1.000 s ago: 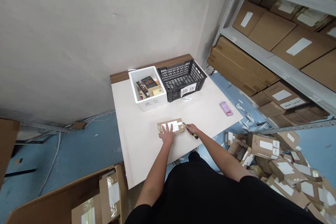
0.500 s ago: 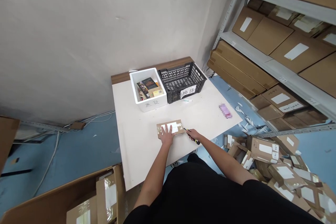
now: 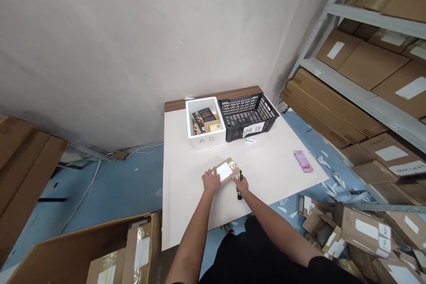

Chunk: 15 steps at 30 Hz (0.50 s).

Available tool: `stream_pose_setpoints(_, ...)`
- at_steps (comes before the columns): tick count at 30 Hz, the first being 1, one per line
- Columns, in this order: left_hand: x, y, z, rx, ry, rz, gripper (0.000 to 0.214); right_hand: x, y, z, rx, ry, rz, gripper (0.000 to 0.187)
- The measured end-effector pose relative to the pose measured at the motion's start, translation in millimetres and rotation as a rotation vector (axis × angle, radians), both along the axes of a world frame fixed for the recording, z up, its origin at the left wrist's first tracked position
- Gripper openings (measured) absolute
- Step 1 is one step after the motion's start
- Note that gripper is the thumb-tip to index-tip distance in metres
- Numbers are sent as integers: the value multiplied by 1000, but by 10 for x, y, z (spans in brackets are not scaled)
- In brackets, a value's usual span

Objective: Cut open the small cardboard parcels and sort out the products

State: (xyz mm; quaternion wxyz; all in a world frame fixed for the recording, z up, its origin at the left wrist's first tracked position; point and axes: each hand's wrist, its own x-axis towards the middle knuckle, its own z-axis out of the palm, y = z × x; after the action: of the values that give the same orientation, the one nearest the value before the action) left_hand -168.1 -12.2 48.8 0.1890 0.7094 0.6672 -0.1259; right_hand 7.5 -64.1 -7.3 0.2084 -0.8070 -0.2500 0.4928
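Note:
A small flat cardboard parcel (image 3: 226,170) with a white label lies on the white table (image 3: 186,195), turned at an angle. My left hand (image 3: 211,181) grips its near left corner, fingers curled on the edge. My right hand (image 3: 242,184) is at the parcel's near right edge, closed round a black and yellow utility knife (image 3: 239,185) that points toward the parcel.
At the table's back stand a white foam box (image 3: 204,140) with books and a black plastic crate (image 3: 248,115) bearing a paper label. A pink object (image 3: 302,161) lies at the right. Shelves of cartons (image 3: 366,66) rise on the right; loose parcels (image 3: 362,230) litter the floor; open cartons (image 3: 109,253) sit at lower left.
The parcel has been rotated from lying level to a slant. My left hand shifted from flat on its top to its left corner. My right hand with the knife moved in closer.

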Motion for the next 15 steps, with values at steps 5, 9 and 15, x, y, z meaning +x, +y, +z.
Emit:
stream_pose_setpoints(5, -117, -238, 81, -214, -36, 41, 51, -47, 758, 261, 32, -100, 186, 44)
stream_pose_setpoints(9, -189, -203, 179, -51, -90, -56, 48, 131, 745, 318, 155, -267, 303, 52)
stream_pose_setpoints(15, -309, 42, 19, -157, -173, -442, 92, 149, -56, -110, -1, -82, 392, 63)
